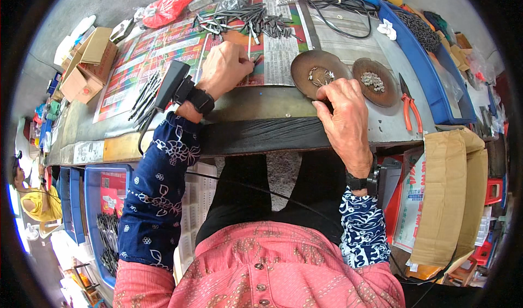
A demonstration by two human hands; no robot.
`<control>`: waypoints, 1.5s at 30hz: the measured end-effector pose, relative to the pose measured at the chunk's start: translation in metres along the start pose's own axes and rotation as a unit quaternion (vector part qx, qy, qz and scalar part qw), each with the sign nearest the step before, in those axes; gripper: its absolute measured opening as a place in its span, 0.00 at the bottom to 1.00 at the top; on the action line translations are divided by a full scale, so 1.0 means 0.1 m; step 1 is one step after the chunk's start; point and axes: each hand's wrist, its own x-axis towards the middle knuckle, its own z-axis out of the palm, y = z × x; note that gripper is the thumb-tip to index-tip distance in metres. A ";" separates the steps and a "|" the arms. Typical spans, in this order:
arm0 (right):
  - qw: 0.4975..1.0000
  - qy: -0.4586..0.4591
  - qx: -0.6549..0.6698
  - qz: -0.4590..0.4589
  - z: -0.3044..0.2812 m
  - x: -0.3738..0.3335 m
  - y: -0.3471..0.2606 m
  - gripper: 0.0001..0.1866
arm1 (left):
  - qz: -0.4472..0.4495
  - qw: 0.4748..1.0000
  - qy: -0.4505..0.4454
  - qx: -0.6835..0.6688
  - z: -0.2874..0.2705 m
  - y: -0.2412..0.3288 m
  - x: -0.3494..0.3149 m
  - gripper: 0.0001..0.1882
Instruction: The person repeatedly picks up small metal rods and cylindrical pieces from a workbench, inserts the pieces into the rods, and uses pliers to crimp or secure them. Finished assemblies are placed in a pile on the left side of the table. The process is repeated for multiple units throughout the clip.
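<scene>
My left hand [224,71] is closed in a pinch above the printed sheets. A small dark tip shows at its fingertips, too small to name. Past it lies a heap of short black cable pieces [248,20]. My right hand [347,120] is bent at the near rim of a brown round dish [305,65], thumb and forefinger close together; anything between them is hidden. Small metal pins [320,76] lie in that dish. Right of it, a second brown dish [389,98] holds small shiny metal parts [372,81]. Red-handled pliers [411,112] lie farther right.
More black strips [146,98] lie left of my left forearm. A cardboard box [90,65] stands at the far left, a red plastic bag [169,9] behind. A long blue tray [419,52] edges the right side. An open carton [449,193] stands below right.
</scene>
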 end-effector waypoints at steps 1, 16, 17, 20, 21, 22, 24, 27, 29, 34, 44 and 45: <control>1.000 0.000 0.008 -0.006 0.00 0.00 0.00 0.07 | 0.000 1.000 0.001 -0.004 -0.02 0.02 -0.03 0.10; 0.994 0.037 0.100 0.030 0.01 0.01 0.01 0.05 | 0.016 0.993 0.042 -0.112 -0.38 0.34 -0.59 0.04; 0.992 0.042 0.112 0.037 0.01 0.01 -0.01 0.05 | 0.011 0.989 0.053 -0.136 -0.40 0.35 -0.63 0.04; 0.979 0.063 0.177 0.074 -0.02 0.00 -0.08 0.05 | -0.001 0.982 0.051 -0.181 -0.50 0.39 -0.74 0.04; 0.972 0.068 0.204 0.090 -0.04 -0.01 -0.11 0.05 | -0.012 0.976 0.044 -0.213 -0.53 0.41 -0.79 0.04; 0.967 0.066 0.223 0.104 -0.06 -0.03 -0.14 0.05 | -0.023 0.968 0.036 -0.247 -0.56 0.44 -0.83 0.05; 0.952 0.057 0.271 0.129 -0.10 -0.07 -0.22 0.05 | -0.004 0.973 0.014 -0.231 -0.60 0.49 -0.92 0.05; 0.925 0.051 0.340 0.160 -0.12 -0.13 -0.35 0.05 | 0.054 0.980 -0.011 -0.189 -0.61 0.56 -1.01 0.04; 0.905 0.043 0.383 0.179 -0.13 -0.17 -0.43 0.04 | 0.046 0.977 -0.009 -0.210 -0.55 0.60 -1.02 0.04; 0.849 0.020 0.482 0.215 -0.20 -0.22 -0.58 0.05 | 0.041 0.969 0.054 -0.238 -0.36 0.73 -1.02 0.06; 0.817 0.021 0.551 0.168 -0.22 -0.32 -0.80 0.06 | -0.093 0.879 -0.028 -0.466 -0.39 1.12 -1.42 0.06; 0.810 0.020 0.559 0.173 -0.22 -0.33 -0.81 0.06 | -0.097 0.873 -0.038 -0.476 -0.40 1.14 -1.46 0.05</control>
